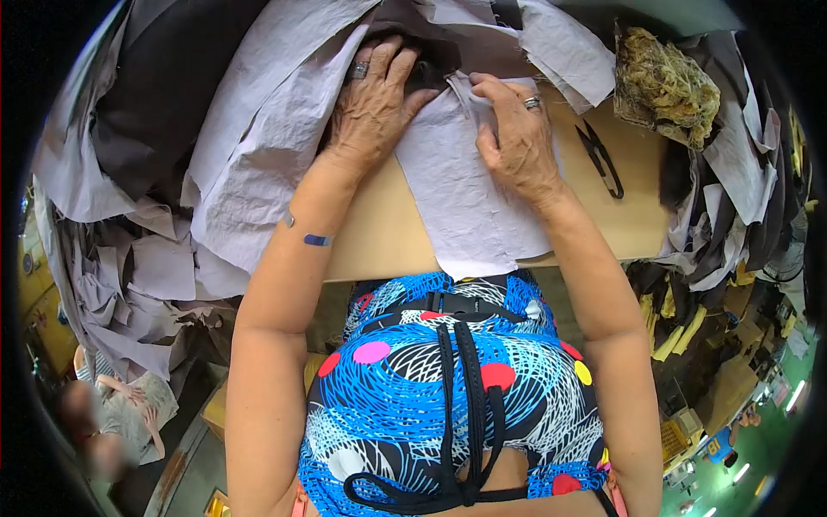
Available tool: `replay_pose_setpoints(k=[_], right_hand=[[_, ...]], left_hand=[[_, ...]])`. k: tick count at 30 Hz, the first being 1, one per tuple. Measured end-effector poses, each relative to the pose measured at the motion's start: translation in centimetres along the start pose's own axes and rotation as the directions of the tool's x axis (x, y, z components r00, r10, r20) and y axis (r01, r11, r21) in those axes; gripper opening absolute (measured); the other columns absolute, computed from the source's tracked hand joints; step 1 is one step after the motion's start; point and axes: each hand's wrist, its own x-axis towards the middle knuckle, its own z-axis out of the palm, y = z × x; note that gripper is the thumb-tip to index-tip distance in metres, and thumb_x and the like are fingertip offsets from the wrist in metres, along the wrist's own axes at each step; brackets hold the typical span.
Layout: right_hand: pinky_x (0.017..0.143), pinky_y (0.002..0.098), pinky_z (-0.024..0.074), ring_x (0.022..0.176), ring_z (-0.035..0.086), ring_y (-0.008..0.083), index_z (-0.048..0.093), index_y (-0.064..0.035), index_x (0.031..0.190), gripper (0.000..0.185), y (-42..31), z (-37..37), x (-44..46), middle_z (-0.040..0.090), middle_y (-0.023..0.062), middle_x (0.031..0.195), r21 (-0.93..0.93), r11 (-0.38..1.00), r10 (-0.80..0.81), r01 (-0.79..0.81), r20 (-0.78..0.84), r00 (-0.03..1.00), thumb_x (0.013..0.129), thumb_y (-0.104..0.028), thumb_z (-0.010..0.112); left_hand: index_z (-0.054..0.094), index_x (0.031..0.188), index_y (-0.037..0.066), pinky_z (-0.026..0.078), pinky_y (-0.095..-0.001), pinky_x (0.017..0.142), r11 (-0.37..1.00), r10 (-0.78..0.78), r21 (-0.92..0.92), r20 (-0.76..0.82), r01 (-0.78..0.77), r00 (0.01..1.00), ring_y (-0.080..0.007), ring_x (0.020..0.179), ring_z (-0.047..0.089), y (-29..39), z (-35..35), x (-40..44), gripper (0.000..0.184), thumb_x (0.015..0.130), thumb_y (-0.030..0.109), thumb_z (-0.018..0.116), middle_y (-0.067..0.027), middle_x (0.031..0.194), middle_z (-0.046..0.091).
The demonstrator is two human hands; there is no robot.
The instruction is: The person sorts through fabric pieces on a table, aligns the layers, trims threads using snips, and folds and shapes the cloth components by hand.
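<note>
My left hand [370, 108] lies palm down at the top middle of the head view, fingers bent slightly and thumb stretched out. It presses on dark and pale grey fabric, and its fingertips reach a shadowed fold. Under my right hand [519, 142] is a long pale grey fabric piece [457, 198], which hangs towards the table's near edge. The fingers of that hand are bent around a folded edge of the piece; their undersides are hidden. Black thread snips [599, 159] lie on the table to the right of this hand.
A light wooden table [379, 237] is in front of me. Heaped grey fabric [258, 146] covers its left side, with more fabric [741, 172] hanging at right. A tangled yellowish clump [668, 86] sits at the upper right. Another person [129, 414] is at lower left.
</note>
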Motion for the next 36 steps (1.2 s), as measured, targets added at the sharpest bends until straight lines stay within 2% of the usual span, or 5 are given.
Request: replay_pose_setpoints(k=[9,20,29,33,36], right_hand=[[0.082,0.0383,0.0359,0.097,0.051,0.0243,0.049,-0.0097,0.108,0.046,-0.5,-0.4,0.3,0.058,0.0058,0.103,-0.011,0.999,-0.045,0.046,0.045,0.998,0.064,0.002,0.052],[0.088,0.0382,0.034,0.104,0.049,0.0234,0.048,-0.0147,0.118,0.055,0.5,-0.2,0.1,0.055,0.0034,0.111,0.047,0.999,0.014,-0.016,0.037,0.999,0.065,0.002,0.051],[0.093,0.0387,0.0336,0.104,0.049,0.0269,0.045,-0.01,0.12,0.058,0.4,-0.3,0.2,0.054,0.0088,0.115,0.241,0.964,0.112,-0.115,0.023,0.993,0.063,0.004,0.051],[0.092,0.0375,0.0327,0.101,0.052,0.0243,0.048,-0.0088,0.116,0.053,0.1,-0.3,0.4,0.055,0.0096,0.113,0.275,0.953,0.125,-0.124,0.015,0.992,0.064,0.0,0.054],[0.09,0.0355,0.0312,0.101,0.052,0.02,0.054,-0.0111,0.109,0.043,-0.3,0.0,-0.4,0.055,0.0081,0.113,-0.204,0.937,-0.285,0.282,0.017,0.958,0.066,-0.006,0.058]], left_hand=[[0.053,0.107,0.012,0.043,-0.0359,0.085,0.944,0.33,0.044,-0.158,-0.327,0.931,-0.0266,0.103,0.049,-0.6,-1.9,0.3,0.05,0.059,-0.002,0.064,-0.0037,0.111,0.051],[0.06,0.093,0.011,0.046,-0.0309,0.069,0.877,0.481,-0.155,0.295,-0.455,0.826,-0.0197,0.08,0.055,1.1,-4.2,-4.0,0.027,0.066,0.008,0.059,-0.0032,0.099,0.057],[0.05,0.117,0.006,0.044,-0.0396,0.081,0.996,-0.009,0.088,0.353,-0.024,0.936,-0.0361,0.092,0.054,-0.5,-4.0,-2.5,0.042,0.075,0.002,0.054,-0.0164,0.111,0.053],[0.05,0.12,0.012,0.042,-0.0383,0.087,0.98,0.172,-0.16,0.405,-0.116,0.898,-0.0329,0.1,0.053,-2.6,-5.4,-1.8,0.044,0.077,0.006,0.057,-0.0143,0.113,0.052],[0.053,0.114,0.01,0.041,-0.0381,0.087,0.963,0.183,-0.254,0.384,-0.087,0.905,-0.0324,0.101,0.051,-2.4,-6.6,-1.1,0.04,0.075,0.005,0.059,-0.0121,0.114,0.051]])
